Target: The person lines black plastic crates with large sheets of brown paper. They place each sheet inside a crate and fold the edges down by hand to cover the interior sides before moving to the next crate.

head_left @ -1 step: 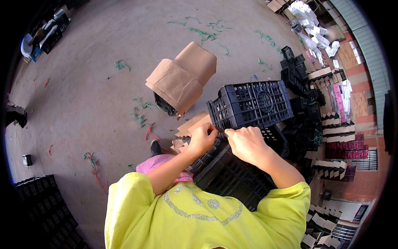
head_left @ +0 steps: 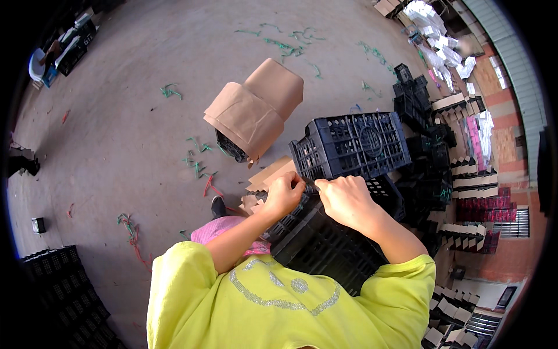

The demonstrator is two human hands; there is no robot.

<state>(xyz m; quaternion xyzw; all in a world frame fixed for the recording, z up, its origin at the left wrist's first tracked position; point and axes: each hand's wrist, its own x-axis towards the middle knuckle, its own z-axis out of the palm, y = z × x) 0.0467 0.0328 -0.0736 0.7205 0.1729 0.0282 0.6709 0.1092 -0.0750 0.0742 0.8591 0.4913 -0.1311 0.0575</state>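
My left hand [head_left: 285, 193] is closed in a pinch, its fingertips above the edge of a black plastic crate [head_left: 325, 247]. Close by on the right, my right hand [head_left: 347, 200] is closed the same way, thumb and forefinger together. A narrow gap parts the two hands, and whatever the fingers hold is too small or hidden to name. Just beyond them a dark slatted crate [head_left: 354, 145] lies tilted. Brown cardboard pieces [head_left: 270, 174] stick out beside my left hand.
Brown paper sheets [head_left: 256, 110] cover another black crate ahead. Green plastic strips [head_left: 285, 46] and red ones litter the concrete floor. Black crates [head_left: 427, 145] pile up along the right, and a crate stack [head_left: 64, 291] stands at lower left. Someone sits on a blue stool [head_left: 49, 75] at far left.
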